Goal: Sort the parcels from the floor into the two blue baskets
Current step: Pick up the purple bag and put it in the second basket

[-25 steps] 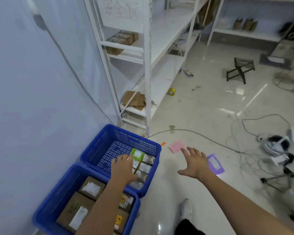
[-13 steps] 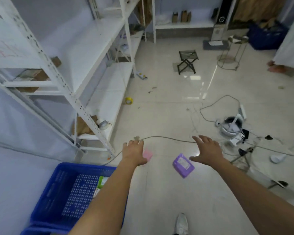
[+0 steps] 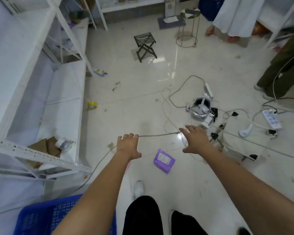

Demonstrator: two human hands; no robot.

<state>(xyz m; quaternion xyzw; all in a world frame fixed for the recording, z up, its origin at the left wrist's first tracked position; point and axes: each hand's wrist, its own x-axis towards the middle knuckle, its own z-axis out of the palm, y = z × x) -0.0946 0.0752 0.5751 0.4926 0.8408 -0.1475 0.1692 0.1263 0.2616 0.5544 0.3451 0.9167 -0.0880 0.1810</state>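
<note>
Both hands empty and spread: left hand (image 3: 128, 146) and right hand (image 3: 196, 140) stretched out palm-down over the glossy white tiled floor (image 3: 143, 99), gripping nothing. Flat purple plastic mailer with white label (image 3: 164, 160) lies between them at 6 o'clock of the right hand, untouched, probably the next pick. Blue perforated plastic basket (image 3: 41, 217) sits at 7 o'clock, near the feet, likely for short drops.

The parcel (image 3: 164, 160) is purple with a white label. The basket (image 3: 46, 217) is bright blue, pierced with a grid of small holes. The floor (image 3: 134, 107) is glossy off-white tile, the shelving (image 3: 41, 78) white, the tape roll (image 3: 92, 105) yellow, the folding stool (image 3: 145, 45) dark green-grey.
</note>
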